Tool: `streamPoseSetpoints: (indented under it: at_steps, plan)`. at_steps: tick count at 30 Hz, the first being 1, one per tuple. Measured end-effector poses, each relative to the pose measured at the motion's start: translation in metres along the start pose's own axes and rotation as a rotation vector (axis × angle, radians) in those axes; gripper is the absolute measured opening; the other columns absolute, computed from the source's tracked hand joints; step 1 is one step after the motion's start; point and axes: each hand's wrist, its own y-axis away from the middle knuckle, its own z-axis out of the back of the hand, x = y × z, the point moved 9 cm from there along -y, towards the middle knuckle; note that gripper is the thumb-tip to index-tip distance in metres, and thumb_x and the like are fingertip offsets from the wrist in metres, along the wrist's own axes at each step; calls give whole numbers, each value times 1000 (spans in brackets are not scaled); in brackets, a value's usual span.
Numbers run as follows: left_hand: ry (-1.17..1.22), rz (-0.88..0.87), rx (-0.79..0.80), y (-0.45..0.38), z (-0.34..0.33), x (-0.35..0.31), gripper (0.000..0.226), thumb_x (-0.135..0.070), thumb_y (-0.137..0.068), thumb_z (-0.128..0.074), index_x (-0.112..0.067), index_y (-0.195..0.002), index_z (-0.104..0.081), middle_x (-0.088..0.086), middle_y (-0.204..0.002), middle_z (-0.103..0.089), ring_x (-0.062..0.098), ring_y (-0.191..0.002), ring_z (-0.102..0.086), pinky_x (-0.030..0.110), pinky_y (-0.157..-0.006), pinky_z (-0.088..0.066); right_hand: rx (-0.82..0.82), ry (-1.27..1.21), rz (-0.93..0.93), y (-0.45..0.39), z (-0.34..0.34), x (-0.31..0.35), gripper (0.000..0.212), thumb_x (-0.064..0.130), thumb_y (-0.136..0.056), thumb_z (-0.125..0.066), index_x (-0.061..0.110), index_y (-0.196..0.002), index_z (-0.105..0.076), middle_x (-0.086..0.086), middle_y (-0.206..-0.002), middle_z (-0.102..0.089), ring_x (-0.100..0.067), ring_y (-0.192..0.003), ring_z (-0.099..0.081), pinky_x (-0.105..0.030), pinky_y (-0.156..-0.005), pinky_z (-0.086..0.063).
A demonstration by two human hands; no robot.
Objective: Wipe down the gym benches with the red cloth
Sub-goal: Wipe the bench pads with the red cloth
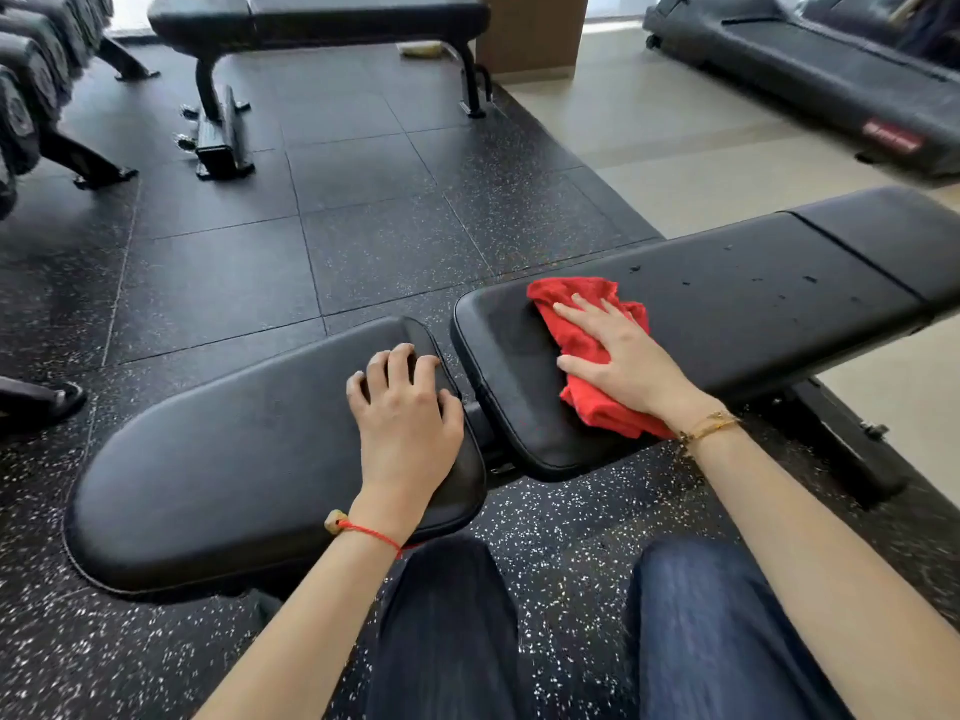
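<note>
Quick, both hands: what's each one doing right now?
Left hand: open, holds nothing, fingers curled on the seat pad.
Right hand: open, flat, pressing the red cloth onto the back pad.

2 benches [727, 304] [322, 18], 1 red cloth [582, 335], 2 hands [405, 407] [628, 361]

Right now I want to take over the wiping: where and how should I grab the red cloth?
Probably the crumpled far corner of the red cloth, coming from above on the side away from the person. The right hand lies flat across its middle, pressing it to the long bench pad, so only the bunched ends stick out. The near end hangs at the pad's edge beside the wrist.
</note>
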Motion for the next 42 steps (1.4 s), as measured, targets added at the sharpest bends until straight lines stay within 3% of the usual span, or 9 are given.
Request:
streamPoseSetpoints:
  at_steps: [5,11,16,20,23,28,33,38,42]
  plan:
    - [-11,7,-46,-1,2,-2,30,-26,-86,-54,-18,-114,-63,4,-130,-56,29,-126,-46,47,-107,-32,4,72,-23,-54,4,-11,51,29,-98,-47,29,-147,-36,0,-160,-20,-25,-149,-10,-37,-120,1]
    - [11,39,-74,0,6,-1,28,-25,-85,-62,-22,-113,-65,-1,-128,-58,25,-126,-48,44,-107,-31,73,119,287,-45,-29,45,49,25,-100,-40,29,-149,-32,4,-161,-17,-21,-150,-6,-37,-120,3]
    - [59,78,-49,1,10,-3,30,-22,-88,-65,-21,-117,-66,-2,-133,-58,23,-130,-47,46,-113,-32,182,85,470,3,-21,30,50,24,-101,-40,33,-149,-29,9,-160,-17,-17,-150,-6,-34,-122,2]
    - [52,75,-1,4,10,-9,34,-17,-92,-61,-17,-125,-64,2,-141,-54,25,-136,-45,48,-116,-30,192,82,388,-21,-4,-9,49,23,-102,-37,33,-149,-28,7,-161,-15,-20,-150,-5,-37,-122,2]
    - [48,116,24,4,8,-10,34,-16,-94,-59,-16,-127,-63,3,-145,-52,25,-140,-42,48,-119,-26,162,137,313,-60,-10,0,49,25,-102,-35,29,-150,-27,1,-162,-13,-26,-150,-5,-41,-122,2]
    - [102,279,-90,16,8,-31,30,-11,-92,-57,-14,-120,-66,7,-134,-60,29,-130,-50,49,-114,-32,192,170,499,-37,-32,39,51,28,-102,-34,28,-151,-25,1,-162,-12,-26,-150,-5,-42,-122,1]
    - [183,302,-173,18,-4,-92,32,-12,-92,-55,-13,-123,-64,5,-130,-61,24,-127,-52,44,-111,-37,182,120,558,9,-7,-1,52,26,-100,-37,34,-151,-24,8,-161,-13,-19,-150,-7,-34,-122,2]
    - [175,268,-171,3,-23,-135,34,-17,-96,-53,-14,-128,-62,5,-135,-57,21,-132,-46,37,-112,-33,137,129,367,-28,29,-76,51,25,-101,-36,31,-151,-26,4,-161,-14,-22,-150,-7,-38,-122,1]
    - [47,280,-155,-6,-39,-152,31,-22,-95,-51,-18,-124,-62,1,-134,-57,23,-130,-45,40,-111,-31,118,173,286,-79,34,-79,50,26,-102,-34,25,-151,-26,-4,-162,-14,-29,-149,-9,-42,-122,2]
